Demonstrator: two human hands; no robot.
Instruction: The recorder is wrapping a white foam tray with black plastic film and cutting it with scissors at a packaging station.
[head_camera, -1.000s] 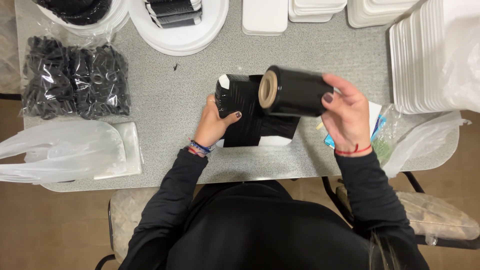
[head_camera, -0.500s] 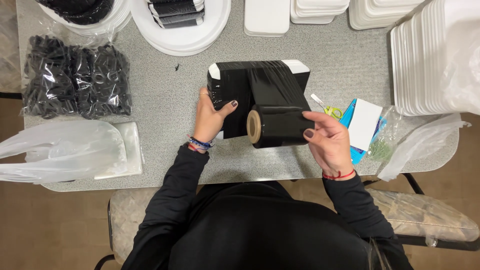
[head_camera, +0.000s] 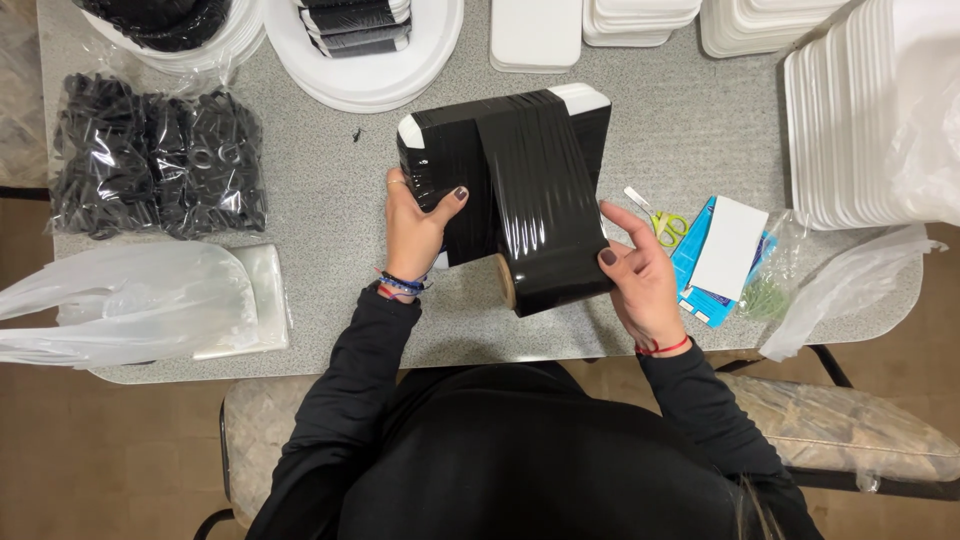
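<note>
Head view: a white box (head_camera: 505, 150), mid-table, is pinned by the left hand (head_camera: 418, 228), fingers pressing the film flat, while the black film roll (head_camera: 555, 285) is gripped by the right hand (head_camera: 645, 285), keeping the band taut.

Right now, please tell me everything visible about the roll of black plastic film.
The roll of black plastic film is glossy and wrinkled, wound on a tan cardboard core whose end faces left. It lies near the grey table's front edge. The right hand grips it. A stretched band runs from it up over the white box, which the left hand steadies.
</note>
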